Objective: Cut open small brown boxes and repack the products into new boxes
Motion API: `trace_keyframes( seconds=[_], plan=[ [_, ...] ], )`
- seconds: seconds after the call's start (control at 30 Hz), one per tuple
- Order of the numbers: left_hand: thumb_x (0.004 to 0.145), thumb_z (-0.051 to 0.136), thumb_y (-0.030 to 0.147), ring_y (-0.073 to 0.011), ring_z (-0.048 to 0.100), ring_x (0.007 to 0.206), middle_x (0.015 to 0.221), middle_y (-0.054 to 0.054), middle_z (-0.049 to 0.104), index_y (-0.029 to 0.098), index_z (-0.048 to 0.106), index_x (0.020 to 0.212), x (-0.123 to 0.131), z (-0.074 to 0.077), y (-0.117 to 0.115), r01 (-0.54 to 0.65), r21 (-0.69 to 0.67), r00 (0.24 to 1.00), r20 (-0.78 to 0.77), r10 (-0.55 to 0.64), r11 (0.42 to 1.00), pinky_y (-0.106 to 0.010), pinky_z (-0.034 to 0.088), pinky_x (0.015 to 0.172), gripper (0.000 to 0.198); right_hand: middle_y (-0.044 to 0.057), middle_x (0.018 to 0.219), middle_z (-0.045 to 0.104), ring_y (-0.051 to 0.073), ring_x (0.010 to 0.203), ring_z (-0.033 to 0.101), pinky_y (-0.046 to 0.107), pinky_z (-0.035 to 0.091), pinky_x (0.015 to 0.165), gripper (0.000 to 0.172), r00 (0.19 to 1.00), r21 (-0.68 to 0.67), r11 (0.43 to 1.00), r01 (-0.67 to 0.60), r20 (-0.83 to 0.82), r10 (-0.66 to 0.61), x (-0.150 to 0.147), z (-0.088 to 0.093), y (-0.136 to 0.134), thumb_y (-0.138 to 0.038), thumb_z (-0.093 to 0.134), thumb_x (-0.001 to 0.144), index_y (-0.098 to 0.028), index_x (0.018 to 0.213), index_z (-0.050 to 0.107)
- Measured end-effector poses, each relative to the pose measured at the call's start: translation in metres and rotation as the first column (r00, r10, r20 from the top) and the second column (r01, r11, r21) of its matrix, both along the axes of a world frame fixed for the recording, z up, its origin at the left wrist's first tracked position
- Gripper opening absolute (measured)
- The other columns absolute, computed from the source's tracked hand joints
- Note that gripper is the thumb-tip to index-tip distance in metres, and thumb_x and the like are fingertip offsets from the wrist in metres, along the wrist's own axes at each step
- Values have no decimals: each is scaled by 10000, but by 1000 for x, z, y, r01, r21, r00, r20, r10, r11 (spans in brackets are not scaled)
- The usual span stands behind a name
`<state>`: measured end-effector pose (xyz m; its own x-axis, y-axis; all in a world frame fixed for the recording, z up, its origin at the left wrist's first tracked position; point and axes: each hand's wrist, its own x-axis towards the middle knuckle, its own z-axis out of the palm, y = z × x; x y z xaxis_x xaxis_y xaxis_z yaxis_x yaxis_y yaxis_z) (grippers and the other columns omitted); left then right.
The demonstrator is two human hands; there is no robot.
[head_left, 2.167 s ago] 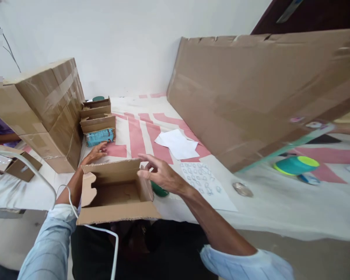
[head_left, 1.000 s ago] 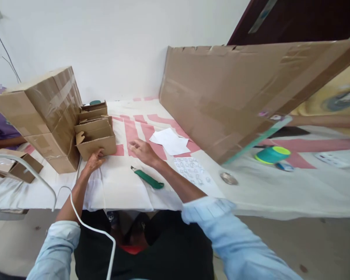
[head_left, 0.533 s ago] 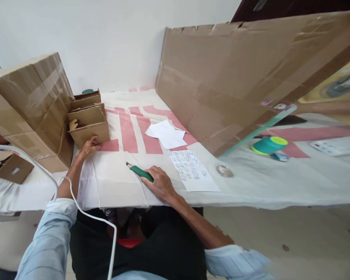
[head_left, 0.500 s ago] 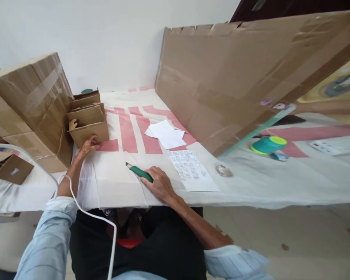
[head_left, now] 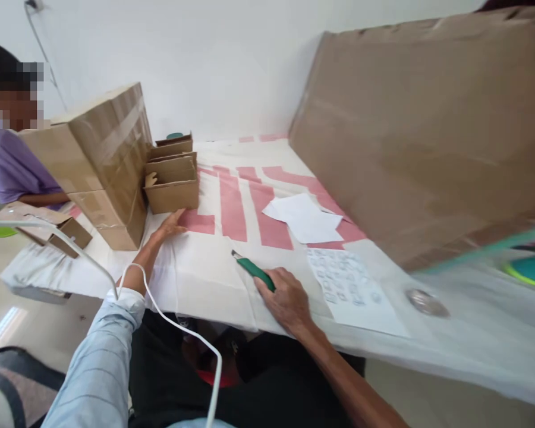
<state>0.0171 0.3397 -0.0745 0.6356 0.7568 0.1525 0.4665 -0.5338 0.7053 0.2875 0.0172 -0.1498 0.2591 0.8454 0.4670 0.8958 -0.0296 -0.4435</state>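
My right hand (head_left: 286, 297) is closed around a green utility knife (head_left: 257, 274). Its blade end points away to the upper left, over the white cloth. My left hand (head_left: 172, 226) rests on the cloth with its fingers stretched out, holding nothing. Just beyond those fingers stands an open cardboard box (head_left: 173, 195), front one of a short row against taller cartons; whether the fingertips touch it I cannot tell. A white cable (head_left: 191, 334) crosses over my left forearm.
Stacked taped cartons (head_left: 104, 154) stand at left, a person in purple (head_left: 15, 160) behind them. White papers (head_left: 305, 219), a sheet with drawn rings (head_left: 352, 288) and a small shiny clear item (head_left: 427, 302) lie right. A big cardboard panel (head_left: 419, 131) leans there.
The view has swung left, bringing the person in purple into sight. My left hand's fingers have spread beside the front box. The utility knife stays in my right hand.
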Motion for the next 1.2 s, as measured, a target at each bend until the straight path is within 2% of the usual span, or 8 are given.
trace_keyframes(
  seconds=[0.33,0.53,0.7,0.83,0.9,1.0,1.1,1.2],
  plan=[
    [785,799,192,-349,592,1443,1556,-167,612,188,632,1462,-54,-11,-110,21,77,994,-107,-13,997,-505,442,1266,697,140,940,695,332,925,629,446,486,825,307,994,-10,999,46,97,-45,7,-14,-2,-436,547,952,-203,1018,736],
    [852,796,264,-328,623,1415,1522,-152,657,206,673,1425,-94,13,-170,-11,113,991,-135,26,994,-480,468,1242,589,157,966,706,349,921,622,470,474,817,334,994,-26,997,72,89,-69,10,-21,0,-473,530,926,-222,995,740],
    [881,716,236,-262,776,1066,1178,-98,820,179,781,1214,-156,43,-201,-164,117,956,-227,187,979,-372,616,975,344,183,950,716,359,901,626,486,489,820,387,997,-16,998,60,41,-59,11,-20,3,-515,512,891,-211,955,743],
    [832,652,169,-251,762,897,938,-71,799,162,795,1048,-225,85,-198,-363,223,840,-341,421,905,-366,620,869,259,179,959,726,357,906,622,486,499,824,387,997,-28,997,71,1,-71,9,-17,5,-531,523,871,-217,920,743],
    [799,658,167,-322,730,1068,1134,-129,772,158,764,1165,-258,113,-185,-461,344,735,-369,569,818,-456,594,977,382,169,957,727,348,907,618,475,501,821,382,996,-37,996,82,-23,-83,8,-15,5,-539,534,864,-221,910,742],
    [777,696,172,-429,491,1450,1544,-208,560,182,577,1482,-294,151,-156,-488,500,576,-431,695,715,-594,432,1189,715,164,946,724,342,903,619,469,504,814,404,995,-50,995,86,-46,-88,6,-12,5,-562,531,857,-218,904,739],
    [812,690,180,-465,378,1526,1663,-219,444,242,449,1581,-312,172,-123,-426,526,470,-567,676,736,-715,351,1193,808,170,938,721,351,909,629,485,512,824,420,995,-47,995,82,-56,-85,5,-11,5,-575,512,852,-219,894,731],
    [854,653,150,-474,426,1474,1628,-224,495,246,467,1565,-320,176,-96,-362,490,432,-666,609,793,-771,316,1153,741,162,922,718,355,915,637,493,520,832,397,995,-32,996,79,-61,-81,6,-11,5,-575,510,849,-236,882,714]
  ],
)
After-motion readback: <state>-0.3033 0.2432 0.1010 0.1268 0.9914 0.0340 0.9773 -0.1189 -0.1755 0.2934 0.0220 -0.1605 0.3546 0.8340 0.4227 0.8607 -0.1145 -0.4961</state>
